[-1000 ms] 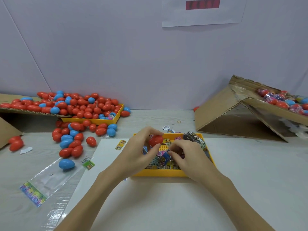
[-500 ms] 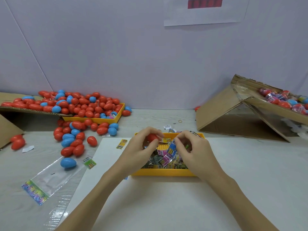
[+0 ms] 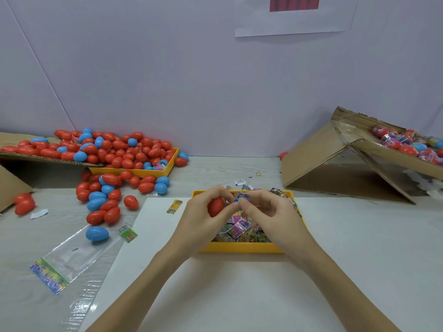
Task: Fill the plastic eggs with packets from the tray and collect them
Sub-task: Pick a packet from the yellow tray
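Since half a second ago the right hand [image 3: 268,212] has lifted a small blue shiny packet [image 3: 242,196] up out of the pile and brought it over to meet the left hand [image 3: 203,216]. Now the two hands touch at the fingertips, just above the yellow plastic tray [image 3: 239,248].

The left hand curls round a red plastic egg [image 3: 215,206] and holds it snug. I cannot tell if the egg is open at the top. The right hand pinches the blue packet between thumb and finger, right beside the egg.

Just under the grip lie many more little packets [image 3: 239,230], pink and green ones, loose in the tray.

The egg looks hard, smooth and light, so it may slip; holding it round the fat middle seems best. The packet looks thin, soft and crinkly, so it should bend and tuck in. Pinching it by an edge seems best.

Far off to the left of the grip sits a big heap of red and blue empty eggs [image 3: 115,154]. Far off to the right, a brown cardboard box [image 3: 311,161] holds the filled eggs [image 3: 407,143].
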Tool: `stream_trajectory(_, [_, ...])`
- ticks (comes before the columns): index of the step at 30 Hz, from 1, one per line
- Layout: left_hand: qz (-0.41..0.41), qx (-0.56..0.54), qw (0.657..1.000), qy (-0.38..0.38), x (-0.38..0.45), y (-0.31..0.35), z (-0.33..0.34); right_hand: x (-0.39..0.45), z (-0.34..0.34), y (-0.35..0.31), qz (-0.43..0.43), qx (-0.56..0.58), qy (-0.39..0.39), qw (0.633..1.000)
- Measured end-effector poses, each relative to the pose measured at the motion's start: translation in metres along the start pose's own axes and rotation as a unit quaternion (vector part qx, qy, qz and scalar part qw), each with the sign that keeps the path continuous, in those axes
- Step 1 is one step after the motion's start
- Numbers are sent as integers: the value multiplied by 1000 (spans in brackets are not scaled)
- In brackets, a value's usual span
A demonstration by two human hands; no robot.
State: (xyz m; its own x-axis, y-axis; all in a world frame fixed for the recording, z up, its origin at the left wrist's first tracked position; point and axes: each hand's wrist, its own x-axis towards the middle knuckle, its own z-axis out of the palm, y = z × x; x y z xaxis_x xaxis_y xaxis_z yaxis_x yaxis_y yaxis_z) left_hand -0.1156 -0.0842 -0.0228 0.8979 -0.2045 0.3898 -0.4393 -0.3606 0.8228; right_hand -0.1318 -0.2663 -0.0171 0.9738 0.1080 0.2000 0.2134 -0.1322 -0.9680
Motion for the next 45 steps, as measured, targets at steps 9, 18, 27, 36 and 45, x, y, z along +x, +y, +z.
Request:
stream_trajectory(9, [29, 14, 999, 1, -1, 3, 1, -3, 1, -2, 118, 239, -35, 963])
stream_trajectory(18, [-13, -76, 993, -90, -1, 9, -5, 1, -8, -4, 132, 281, 44, 949])
stream_trajectory(27, [4, -67, 997, -32, 1, 7, -7, 3, -13, 1, 82, 113, 65, 988])
stream_trajectory(36, [-43, -146, 985, -81, -3, 12, -2, 2, -12, 4, 23, 46, 109, 993])
stream_trajectory(45, [-26, -138, 988, -58, -3, 9, 4, 0, -10, 6, 16, 41, 113, 993])
